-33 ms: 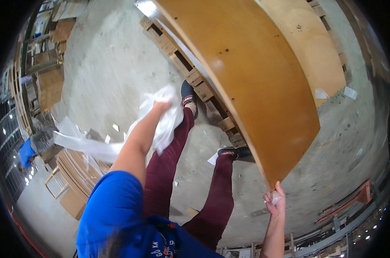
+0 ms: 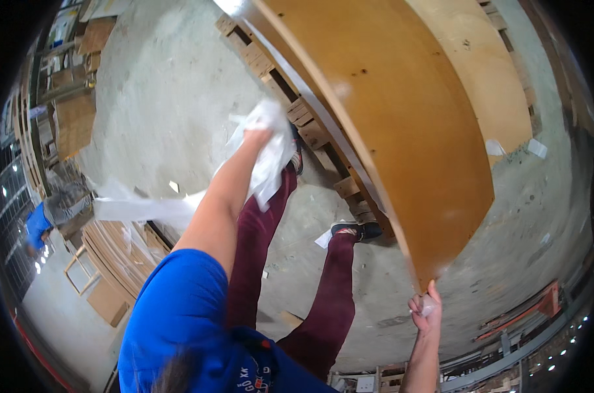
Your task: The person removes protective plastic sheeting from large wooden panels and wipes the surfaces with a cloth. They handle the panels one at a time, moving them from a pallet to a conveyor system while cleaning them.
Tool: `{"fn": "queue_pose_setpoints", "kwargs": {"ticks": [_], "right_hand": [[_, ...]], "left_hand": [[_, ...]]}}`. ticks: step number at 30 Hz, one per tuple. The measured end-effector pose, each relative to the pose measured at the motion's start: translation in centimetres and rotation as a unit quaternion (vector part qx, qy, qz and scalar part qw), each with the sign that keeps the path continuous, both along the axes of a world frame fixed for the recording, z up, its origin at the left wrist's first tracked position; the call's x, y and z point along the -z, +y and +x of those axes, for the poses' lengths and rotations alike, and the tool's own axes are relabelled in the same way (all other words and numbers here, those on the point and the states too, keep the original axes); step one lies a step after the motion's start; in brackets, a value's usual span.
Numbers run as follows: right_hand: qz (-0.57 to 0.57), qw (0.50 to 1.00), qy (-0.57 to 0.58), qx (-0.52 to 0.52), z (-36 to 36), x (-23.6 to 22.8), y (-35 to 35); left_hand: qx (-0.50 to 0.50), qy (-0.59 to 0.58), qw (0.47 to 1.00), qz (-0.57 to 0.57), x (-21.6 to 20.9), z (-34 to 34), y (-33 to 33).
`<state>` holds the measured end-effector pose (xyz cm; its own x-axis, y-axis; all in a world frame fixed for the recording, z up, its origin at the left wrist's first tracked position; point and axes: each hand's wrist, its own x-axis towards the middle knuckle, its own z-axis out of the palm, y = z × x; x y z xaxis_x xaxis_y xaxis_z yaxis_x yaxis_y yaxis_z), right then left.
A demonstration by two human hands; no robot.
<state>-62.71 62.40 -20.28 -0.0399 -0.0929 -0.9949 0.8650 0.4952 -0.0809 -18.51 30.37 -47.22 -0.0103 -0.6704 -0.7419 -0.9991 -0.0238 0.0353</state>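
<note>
My left hand [image 2: 259, 135] is closed on a crumpled white translucent plastic sheet [image 2: 270, 171]. A long strip of the sheet trails left behind my forearm. At lower right, my right hand [image 2: 426, 308] grips the near corner of a large, glossy brown wooden board [image 2: 408, 137]. The board is tilted, its long left edge raised above wooden pallets. A small clear, crinkled piece shows at the fingers of my right hand. Its exact kind cannot be made out.
Wooden pallets [image 2: 313, 134] lie under the board, close to my shoes. A lighter board [image 2: 480, 72] rests beyond it. Stacked brown sheets [image 2: 120, 259] stand at left, near a person in blue [image 2: 38, 226]. White scraps [image 2: 537, 148] dot the concrete floor.
My left hand has swung right and slightly farther away with the plastic sheet, toward the board. The board and my right hand appear slightly farther right, partly because the view has shifted.
</note>
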Motion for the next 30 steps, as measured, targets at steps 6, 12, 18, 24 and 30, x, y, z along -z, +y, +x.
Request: {"fn": "queue_pose_setpoints", "kwargs": {"ticks": [6,12,18,24,30], "right_hand": [[0.055,0.997,0.051,-0.006,-1.4,-0.1,0.7],[0.087,0.995,0.035,-0.026,-1.1,1.4,1.3],[0.071,0.996,0.029,-0.047,-0.2,1.1,1.4],[0.048,0.997,0.027,-0.046,1.0,3.0,1.4],[0.018,0.999,-0.003,-0.044,1.1,2.6,2.3]], "left_hand": [[0.022,0.103,0.983,-0.152,5.3,-5.9,-10.7],[0.165,-0.017,0.979,-0.117,11.6,-3.9,-15.1],[-0.023,0.070,0.992,-0.098,12.7,-5.5,-11.9],[0.031,-0.001,0.998,-0.058,9.2,2.5,-2.5],[-0.074,0.144,0.973,-0.164,7.9,7.4,-1.6]]}}
